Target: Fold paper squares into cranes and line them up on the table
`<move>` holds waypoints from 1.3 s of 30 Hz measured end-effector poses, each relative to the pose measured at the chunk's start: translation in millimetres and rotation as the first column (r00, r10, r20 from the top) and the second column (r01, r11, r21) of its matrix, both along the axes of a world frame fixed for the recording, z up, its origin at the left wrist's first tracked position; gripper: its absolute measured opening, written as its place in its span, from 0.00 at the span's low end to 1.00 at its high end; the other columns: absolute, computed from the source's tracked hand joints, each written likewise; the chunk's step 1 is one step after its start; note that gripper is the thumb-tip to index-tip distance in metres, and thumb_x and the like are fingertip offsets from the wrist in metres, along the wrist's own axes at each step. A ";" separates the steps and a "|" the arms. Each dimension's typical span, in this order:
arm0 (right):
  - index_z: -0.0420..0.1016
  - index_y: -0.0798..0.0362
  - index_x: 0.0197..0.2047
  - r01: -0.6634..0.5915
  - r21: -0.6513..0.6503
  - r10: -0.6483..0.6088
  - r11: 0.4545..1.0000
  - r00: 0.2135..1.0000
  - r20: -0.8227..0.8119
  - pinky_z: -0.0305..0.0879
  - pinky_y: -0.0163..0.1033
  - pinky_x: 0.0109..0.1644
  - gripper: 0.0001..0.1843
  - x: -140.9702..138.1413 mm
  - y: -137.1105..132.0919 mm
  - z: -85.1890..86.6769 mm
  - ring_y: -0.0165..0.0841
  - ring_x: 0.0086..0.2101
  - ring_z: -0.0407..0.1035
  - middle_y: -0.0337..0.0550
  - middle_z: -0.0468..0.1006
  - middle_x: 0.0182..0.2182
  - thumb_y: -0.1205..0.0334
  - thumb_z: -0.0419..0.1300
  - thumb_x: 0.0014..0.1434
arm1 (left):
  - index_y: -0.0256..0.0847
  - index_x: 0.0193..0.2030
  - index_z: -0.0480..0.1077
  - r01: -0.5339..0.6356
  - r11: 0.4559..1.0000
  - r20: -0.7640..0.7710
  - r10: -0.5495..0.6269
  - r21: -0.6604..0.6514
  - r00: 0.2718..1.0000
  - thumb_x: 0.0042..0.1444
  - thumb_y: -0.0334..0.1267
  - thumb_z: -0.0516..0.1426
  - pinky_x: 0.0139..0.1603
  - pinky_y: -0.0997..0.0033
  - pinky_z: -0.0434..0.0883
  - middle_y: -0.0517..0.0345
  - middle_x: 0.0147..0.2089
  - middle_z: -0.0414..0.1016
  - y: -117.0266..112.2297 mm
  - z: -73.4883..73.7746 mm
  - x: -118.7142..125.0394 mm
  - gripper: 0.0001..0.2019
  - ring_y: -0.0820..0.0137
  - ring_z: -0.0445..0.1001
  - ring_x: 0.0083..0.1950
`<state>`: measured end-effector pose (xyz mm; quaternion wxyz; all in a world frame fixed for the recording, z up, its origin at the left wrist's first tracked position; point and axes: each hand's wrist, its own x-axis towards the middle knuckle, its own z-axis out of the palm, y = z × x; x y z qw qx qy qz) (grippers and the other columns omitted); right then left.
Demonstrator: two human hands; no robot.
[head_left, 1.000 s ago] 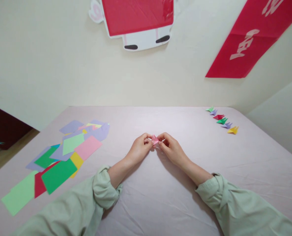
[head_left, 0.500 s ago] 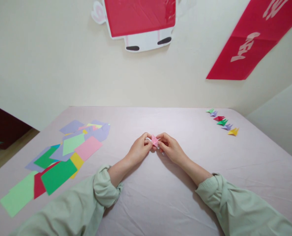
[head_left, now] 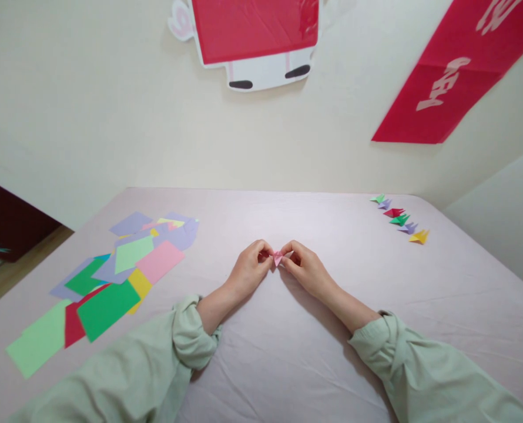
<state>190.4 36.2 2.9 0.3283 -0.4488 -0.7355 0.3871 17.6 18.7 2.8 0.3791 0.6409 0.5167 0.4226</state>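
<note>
Where the two pale green sleeves [head_left: 186,335] end rolled at the forearms, the bare wrists run forward over the desk [head_left: 288,364], which is covered in a pinkish cloth. The left hand [head_left: 247,269] and the right hand [head_left: 306,267] meet at the middle of the desk, fingertips drawn together, each pinching one side of a small pink folded paper [head_left: 278,258] held between them just above the cloth. Only a small tip of that paper shows between the fingers. To the left, well apart from the hands, a loose spread of coloured paper sheets [head_left: 107,276] lies flat and overlapping, in green, pink, lilac, yellow and red. Farther off at the right rear corner, a short row of small folded paper pieces [head_left: 400,218] sits in a slanted line. Beyond the desk, a red banner [head_left: 451,76] and a red and white cut-out [head_left: 257,35] hang on the cream wall.
</note>
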 end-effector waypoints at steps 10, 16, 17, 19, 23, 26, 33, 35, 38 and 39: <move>0.68 0.51 0.44 0.015 0.188 -0.052 0.982 0.980 0.193 0.61 0.39 0.40 0.11 3.3 -0.8 -5.3 0.34 0.35 0.66 0.43 0.73 0.40 0.68 0.53 0.59 | 0.41 0.36 0.69 -0.007 0.979 -0.309 0.071 0.203 0.948 0.52 0.23 0.54 0.48 0.63 0.67 0.56 0.40 0.72 1.1 -7.9 -6.6 0.10 0.65 0.70 0.45; 0.68 0.50 0.46 0.020 0.181 -0.053 0.983 0.983 0.177 0.62 0.39 0.40 0.12 4.0 -1.2 -7.1 0.33 0.34 0.67 0.42 0.73 0.41 0.69 0.53 0.58 | 0.41 0.38 0.66 -0.053 0.983 -0.217 0.092 0.177 0.972 0.53 0.23 0.53 0.47 0.63 0.69 0.56 0.39 0.72 2.0 -10.7 -5.6 0.10 0.66 0.72 0.43; 0.68 0.50 0.46 0.023 0.179 -0.054 0.984 0.984 0.171 0.62 0.39 0.40 0.12 3.8 -1.1 -7.3 0.33 0.34 0.66 0.42 0.73 0.41 0.69 0.53 0.58 | 0.41 0.39 0.66 -0.058 0.984 -0.198 0.092 0.171 0.976 0.53 0.24 0.53 0.47 0.64 0.69 0.56 0.39 0.72 2.1 -11.8 -5.6 0.09 0.67 0.72 0.43; 0.68 0.50 0.46 0.028 0.175 -0.056 0.984 0.986 0.159 0.62 0.39 0.40 0.12 3.6 -0.9 -7.1 0.33 0.33 0.66 0.42 0.73 0.42 0.69 0.54 0.58 | 0.41 0.39 0.66 -0.067 0.985 -0.159 0.092 0.157 0.983 0.55 0.26 0.53 0.47 0.65 0.69 0.57 0.39 0.72 2.5 -14.0 -5.9 0.07 0.68 0.73 0.42; 0.69 0.50 0.47 0.030 0.187 -0.056 0.982 0.989 0.133 0.62 0.39 0.38 0.11 3.7 0.5 -2.0 0.32 0.32 0.65 0.43 0.72 0.42 0.66 0.54 0.60 | 0.41 0.37 0.66 -0.088 0.984 -0.109 0.106 0.154 0.988 0.59 0.30 0.53 0.45 0.67 0.69 0.57 0.39 0.71 3.1 -14.6 -6.3 0.03 0.69 0.73 0.41; 0.69 0.50 0.47 0.016 0.206 -0.044 0.978 0.990 0.132 0.62 0.38 0.37 0.12 2.0 3.9 5.3 0.30 0.29 0.64 0.43 0.71 0.42 0.68 0.54 0.59 | 0.41 0.36 0.68 -0.075 0.981 -0.112 0.096 0.181 0.989 0.59 0.30 0.54 0.44 0.69 0.69 0.58 0.39 0.71 3.1 -11.4 -4.5 0.03 0.69 0.71 0.41; 0.67 0.51 0.40 -0.024 0.181 -0.006 0.983 0.987 0.160 0.60 0.37 0.35 0.05 -15.2 10.7 10.3 0.30 0.29 0.63 0.40 0.71 0.37 0.67 0.55 0.59 | 0.41 0.42 0.68 -0.039 0.990 -0.056 0.047 0.138 0.997 0.57 0.29 0.55 0.44 0.69 0.70 0.58 0.39 0.72 5.3 -10.5 1.2 0.07 0.70 0.72 0.41; 0.66 0.50 0.39 -0.005 0.160 -0.019 0.987 0.988 0.150 0.59 0.36 0.34 0.03 -17.4 10.7 6.3 0.31 0.30 0.64 0.39 0.72 0.35 0.66 0.54 0.60 | 0.41 0.45 0.65 -0.045 0.995 0.017 0.044 0.090 0.999 0.58 0.29 0.56 0.44 0.70 0.71 0.59 0.39 0.72 6.4 -12.3 1.2 0.09 0.71 0.73 0.40; 0.67 0.50 0.36 -0.001 0.163 -0.025 0.987 0.988 0.154 0.58 0.37 0.35 0.04 -15.0 10.0 0.4 0.31 0.31 0.64 0.38 0.72 0.32 0.67 0.53 0.60 | 0.41 0.43 0.64 -0.050 0.996 0.038 0.047 0.075 0.998 0.58 0.31 0.56 0.44 0.70 0.71 0.59 0.39 0.72 6.6 -14.1 0.0 0.07 0.71 0.73 0.40; 0.67 0.50 0.35 -0.001 0.168 -0.025 0.986 0.988 0.154 0.58 0.37 0.36 0.04 -13.5 9.6 -0.9 0.32 0.31 0.65 0.38 0.72 0.32 0.68 0.53 0.59 | 0.41 0.42 0.64 -0.059 0.995 0.024 0.057 0.082 0.998 0.59 0.32 0.56 0.44 0.69 0.71 0.58 0.40 0.72 6.2 -14.4 -0.5 0.06 0.71 0.73 0.40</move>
